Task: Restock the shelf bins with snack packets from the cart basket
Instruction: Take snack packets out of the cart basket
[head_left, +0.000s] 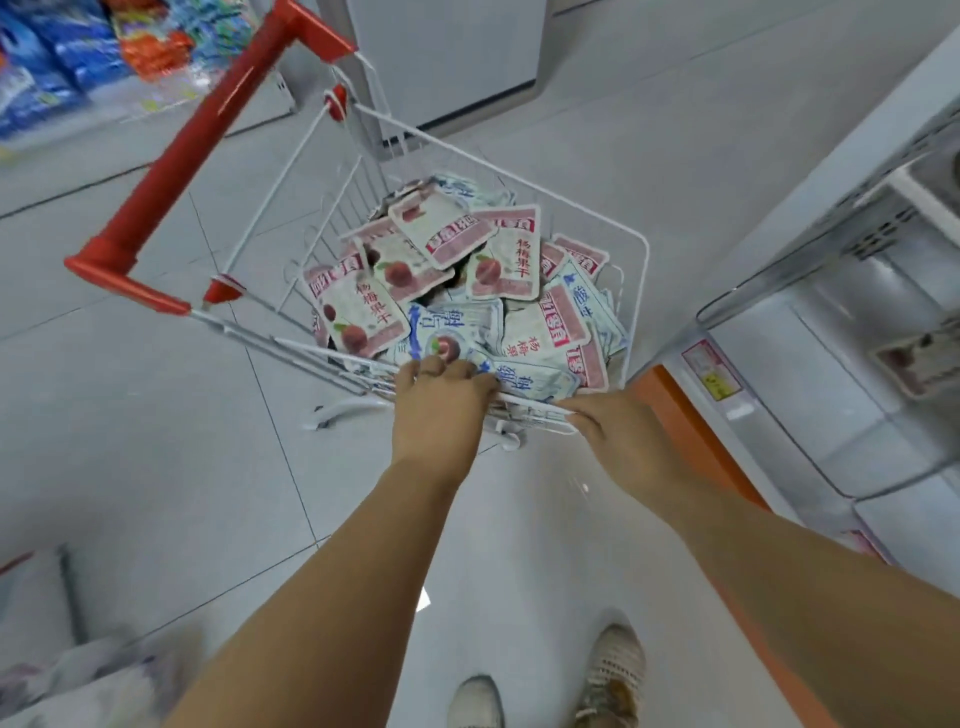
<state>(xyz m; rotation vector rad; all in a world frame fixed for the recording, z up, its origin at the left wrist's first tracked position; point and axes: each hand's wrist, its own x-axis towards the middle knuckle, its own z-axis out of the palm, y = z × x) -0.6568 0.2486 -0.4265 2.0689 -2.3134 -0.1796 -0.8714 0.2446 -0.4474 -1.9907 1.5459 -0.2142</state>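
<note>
A pale tiled floor (156, 415) fills most of the view. A white shelf unit (779, 218) runs down the right side; its clear shelf bins (810, 364) carry price tags on the front, and an orange strip (685, 431) runs along its base. At the upper left, blurred blue and orange bags (67, 52) sit on another shelf.

The white wire cart basket (645, 270) stands in the middle of the aisle, just left of the bins. Its red handle (208, 130) angles away to the upper left. The basket is heaped to the rim with snack packets (498, 265). The pink-and-white ones printed with red fruit lie on top, and blue-and-white ones (587, 296) lie along the near and right edges.

Both bare arms reach down to the near rim of the basket. The left hand (441, 405) has its fingers bent over the rim onto a blue-and-white packet (457, 322); I cannot tell whether it is grasping the packet or only touching it. The right hand (597, 421) lies against the wire rim just beside a corner of another blue-and-white packet (535, 379). Its fingers are mostly hidden, so I cannot tell whether they hold anything.

Two light shoes (613, 670) show on the floor at the bottom edge
</note>
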